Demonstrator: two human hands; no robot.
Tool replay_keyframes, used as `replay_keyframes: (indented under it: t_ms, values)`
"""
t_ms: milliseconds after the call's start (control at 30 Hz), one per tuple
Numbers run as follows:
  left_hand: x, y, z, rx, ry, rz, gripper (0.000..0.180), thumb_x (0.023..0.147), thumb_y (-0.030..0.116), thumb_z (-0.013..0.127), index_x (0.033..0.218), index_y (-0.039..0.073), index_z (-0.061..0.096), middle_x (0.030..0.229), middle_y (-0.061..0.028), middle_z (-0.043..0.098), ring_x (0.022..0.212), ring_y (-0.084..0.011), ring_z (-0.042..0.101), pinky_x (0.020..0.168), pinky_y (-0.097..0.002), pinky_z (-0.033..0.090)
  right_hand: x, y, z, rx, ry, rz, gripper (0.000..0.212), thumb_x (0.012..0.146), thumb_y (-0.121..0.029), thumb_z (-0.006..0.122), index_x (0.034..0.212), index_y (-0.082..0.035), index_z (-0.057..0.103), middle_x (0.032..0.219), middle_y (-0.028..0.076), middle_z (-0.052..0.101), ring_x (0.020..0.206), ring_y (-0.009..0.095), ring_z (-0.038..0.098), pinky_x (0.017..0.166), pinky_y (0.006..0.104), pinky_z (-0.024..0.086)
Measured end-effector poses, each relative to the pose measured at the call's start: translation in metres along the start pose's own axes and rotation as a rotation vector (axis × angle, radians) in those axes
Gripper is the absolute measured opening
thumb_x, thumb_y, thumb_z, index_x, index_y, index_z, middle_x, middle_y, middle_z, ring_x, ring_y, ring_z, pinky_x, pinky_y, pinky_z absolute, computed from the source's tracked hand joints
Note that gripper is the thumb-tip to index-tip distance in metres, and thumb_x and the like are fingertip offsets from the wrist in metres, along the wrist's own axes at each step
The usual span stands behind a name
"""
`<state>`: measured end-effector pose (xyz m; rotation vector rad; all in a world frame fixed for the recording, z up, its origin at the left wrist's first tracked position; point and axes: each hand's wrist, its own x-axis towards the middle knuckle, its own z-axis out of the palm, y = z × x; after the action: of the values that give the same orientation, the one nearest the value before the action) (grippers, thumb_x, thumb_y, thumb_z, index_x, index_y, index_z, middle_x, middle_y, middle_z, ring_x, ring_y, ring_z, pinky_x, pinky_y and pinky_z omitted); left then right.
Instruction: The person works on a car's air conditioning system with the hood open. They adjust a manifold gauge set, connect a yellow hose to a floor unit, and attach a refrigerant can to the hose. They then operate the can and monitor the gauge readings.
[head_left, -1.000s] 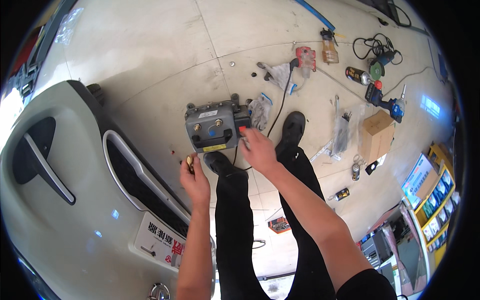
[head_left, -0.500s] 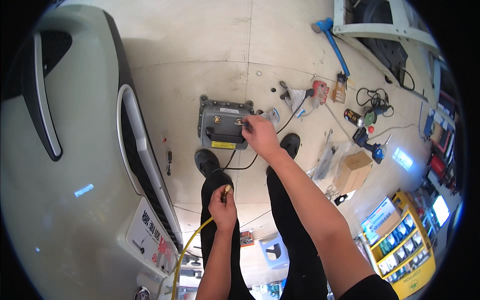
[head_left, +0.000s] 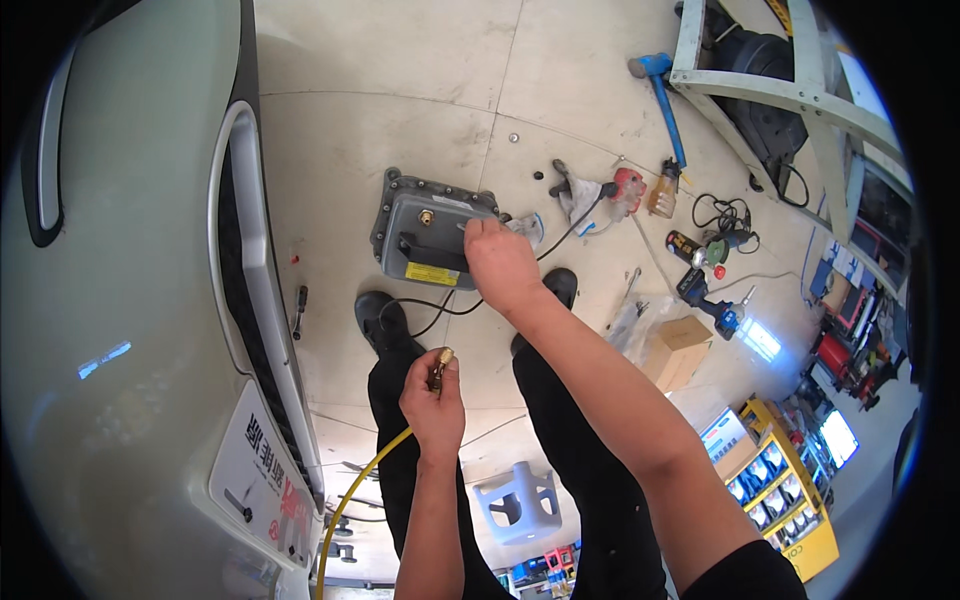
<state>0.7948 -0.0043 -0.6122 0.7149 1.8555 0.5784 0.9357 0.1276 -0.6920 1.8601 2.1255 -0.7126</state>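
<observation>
The bolted housing (head_left: 452,210) looks like matt grey metal, its raised face smooth, with a shiny brass fitting (head_left: 426,217). A brass hose coupling (head_left: 446,356) has a bright metallic sheen; the yellow hose (head_left: 352,487) looks like smooth plastic. The car bumper (head_left: 130,300) is glossy and smudged. The trousers (head_left: 580,460) are matt cloth, the box (head_left: 680,348) plain matt cardboard, the stool (head_left: 527,508) smooth plastic.

On the floor (head_left: 390,55) we have the case (head_left: 432,242) ahead of our shoes (head_left: 377,316), our right grip (head_left: 503,262) at its right edge and our left grip (head_left: 432,408), around a fitting (head_left: 444,357), nearer us. A car (head_left: 150,300) stands to our left, a hand tool (head_left: 300,312) between it and the case. Right of us lie a drill (head_left: 708,298) and carton (head_left: 678,348); farther ahead, a hammer (head_left: 667,110). Behind our shoes stands a stool (head_left: 520,490).
</observation>
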Motion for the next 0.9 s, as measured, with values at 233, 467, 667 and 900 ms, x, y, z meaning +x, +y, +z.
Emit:
replay_keyframes:
  t_ms: [233,467,667,900]
  values:
    - [-0.007,0.006,0.008,-0.121,-0.041,-0.044,0.019,0.093,0.009,0.069,0.109,-0.001,0.066,0.09,-0.0037,0.067,0.076,-0.0067,0.06,0.071,-0.023,0.05,0.002,0.016,0.0,0.004,0.148,-0.246,0.011,0.079,-0.006,0.06,0.089,-0.004,0.056,0.087,0.012,0.058,0.084,0.028,0.065,0.072,0.0377,0.055]
    - [-0.008,0.012,0.018,-0.181,-0.056,-0.07,0.02,0.092,0.009,0.07,0.11,0.0,0.066,0.09,-0.0029,0.067,0.075,-0.0061,0.058,0.069,-0.022,0.049,0.011,0.032,-0.003,-0.248,0.105,-0.571,0.008,0.078,-0.012,0.061,0.083,-0.005,0.059,0.081,0.008,0.06,0.078,0.023,0.066,0.067,0.0348,0.054]
    - [-0.008,0.023,0.025,-0.181,-0.118,-0.09,0.022,0.093,0.012,0.07,0.11,0.0,0.066,0.087,-0.0012,0.066,0.071,-0.0049,0.053,0.065,-0.021,0.046,0.016,0.02,-0.008,-0.297,-0.133,-0.297,0.011,0.083,-0.013,0.061,0.088,-0.004,0.065,0.081,0.008,0.068,0.073,0.024,0.069,0.06,0.0367,0.054]
    - [-0.007,0.025,0.027,-0.222,-0.117,-0.071,0.023,0.092,0.009,0.069,0.113,0.001,0.065,0.092,-0.002,0.067,0.074,-0.0053,0.054,0.069,-0.0212,0.047,0.025,0.012,-0.009,-0.25,-0.162,-0.234,0.014,0.084,-0.016,0.062,0.093,-0.008,0.07,0.08,0.004,0.069,0.075,0.02,0.07,0.061,0.0368,0.053]
